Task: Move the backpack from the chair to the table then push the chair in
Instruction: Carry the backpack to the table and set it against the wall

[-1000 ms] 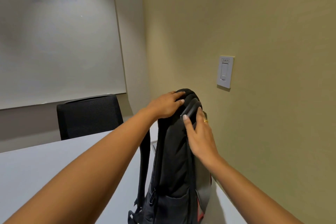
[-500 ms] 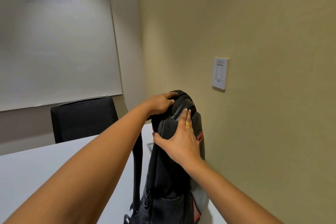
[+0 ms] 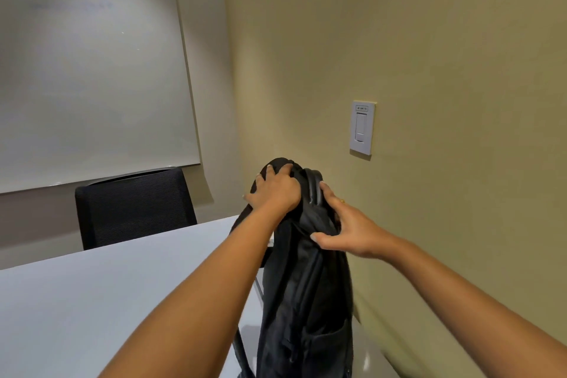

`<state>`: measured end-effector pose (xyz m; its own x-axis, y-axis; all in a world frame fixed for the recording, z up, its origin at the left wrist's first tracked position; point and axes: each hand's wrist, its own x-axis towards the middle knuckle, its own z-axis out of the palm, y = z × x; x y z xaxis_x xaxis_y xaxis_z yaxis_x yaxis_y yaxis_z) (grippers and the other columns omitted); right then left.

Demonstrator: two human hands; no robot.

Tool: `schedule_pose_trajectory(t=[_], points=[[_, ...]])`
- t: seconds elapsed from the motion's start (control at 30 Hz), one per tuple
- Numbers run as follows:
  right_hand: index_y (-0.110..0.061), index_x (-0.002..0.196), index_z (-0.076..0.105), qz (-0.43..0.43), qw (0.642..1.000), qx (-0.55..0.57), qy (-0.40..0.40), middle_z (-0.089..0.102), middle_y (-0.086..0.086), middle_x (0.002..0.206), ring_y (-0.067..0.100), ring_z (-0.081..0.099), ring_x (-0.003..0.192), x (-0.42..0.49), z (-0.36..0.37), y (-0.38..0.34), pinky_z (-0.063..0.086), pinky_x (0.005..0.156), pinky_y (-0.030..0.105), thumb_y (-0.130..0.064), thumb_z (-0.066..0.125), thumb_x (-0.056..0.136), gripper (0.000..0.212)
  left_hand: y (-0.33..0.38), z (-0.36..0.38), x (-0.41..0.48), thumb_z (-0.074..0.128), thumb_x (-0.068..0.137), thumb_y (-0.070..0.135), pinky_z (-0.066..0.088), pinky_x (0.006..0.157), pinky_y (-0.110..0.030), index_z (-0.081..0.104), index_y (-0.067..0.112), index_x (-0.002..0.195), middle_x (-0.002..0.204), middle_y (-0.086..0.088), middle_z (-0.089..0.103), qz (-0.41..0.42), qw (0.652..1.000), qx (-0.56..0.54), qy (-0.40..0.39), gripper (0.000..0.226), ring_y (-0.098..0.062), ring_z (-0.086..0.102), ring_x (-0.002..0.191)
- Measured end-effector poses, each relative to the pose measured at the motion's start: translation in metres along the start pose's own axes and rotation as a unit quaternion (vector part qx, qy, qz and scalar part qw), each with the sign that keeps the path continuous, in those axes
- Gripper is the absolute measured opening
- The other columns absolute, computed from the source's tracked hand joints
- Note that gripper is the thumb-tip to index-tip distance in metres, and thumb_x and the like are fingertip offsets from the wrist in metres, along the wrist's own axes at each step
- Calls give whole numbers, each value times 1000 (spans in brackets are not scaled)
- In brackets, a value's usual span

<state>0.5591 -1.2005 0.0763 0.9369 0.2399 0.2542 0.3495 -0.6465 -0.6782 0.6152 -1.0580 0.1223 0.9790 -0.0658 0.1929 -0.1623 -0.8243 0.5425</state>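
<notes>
A black backpack [image 3: 306,291] stands upright on the white table [image 3: 92,301], close to the beige wall on the right. My left hand [image 3: 274,189] lies over the backpack's top, fingers curled into the fabric. My right hand [image 3: 349,228] presses against the upper right side of the backpack, thumb on its front and fingers spread; a ring shows on one finger. A shoulder strap hangs down the backpack's left side. The chair that the backpack came from is out of view.
A black mesh chair [image 3: 135,209] stands at the table's far side under a whiteboard [image 3: 89,77]. A light switch [image 3: 362,127] is on the beige wall [image 3: 429,70] just right of the backpack.
My right hand slid from the top handle down to the backpack's upper side. My left hand shifted further over the top. The backpack stayed standing near the wall.
</notes>
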Motion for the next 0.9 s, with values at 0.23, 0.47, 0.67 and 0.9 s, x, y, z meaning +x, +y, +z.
schedule_pose_trajectory(t=[0.23, 0.47, 0.67, 0.9], points=[[-18, 145, 9, -19, 985, -134, -111, 9, -5, 154, 8, 16, 137, 23, -68, 27, 22, 107, 24, -18, 69, 69, 97, 28, 37, 0, 25, 95, 26, 11, 108, -66, 19, 29, 142, 157, -5, -3, -34, 996, -56, 55, 48, -28, -7, 143], [-14, 140, 31, -32, 981, -188, -37, 34, 2, 147, 13, 33, 131, 18, -78, 31, 27, 101, 19, -7, 61, 69, 77, 57, 52, 11, 26, 95, 27, 4, 106, -68, 28, 32, 139, 157, -9, -8, -35, 997, -55, 43, 44, -30, -11, 142], [-15, 136, 37, -15, 972, -170, 159, 57, 10, 125, 25, 54, 108, -4, -34, 40, 44, 89, 32, -21, 62, 79, 63, 43, 59, 14, 27, 95, 42, 0, 107, -66, 27, 34, 139, 157, -11, -1, 74, 993, -68, 60, 45, -27, -10, 143], [-13, 128, 48, 20, 939, -189, 286, 63, 15, 117, 34, 57, 105, -14, -26, 42, 42, 88, 35, -7, 53, 86, 43, 17, 62, 17, 31, 90, 56, -5, 108, -63, 18, 36, 142, 157, 1, -3, 233, 970, -64, 15, 57, -17, -9, 143]])
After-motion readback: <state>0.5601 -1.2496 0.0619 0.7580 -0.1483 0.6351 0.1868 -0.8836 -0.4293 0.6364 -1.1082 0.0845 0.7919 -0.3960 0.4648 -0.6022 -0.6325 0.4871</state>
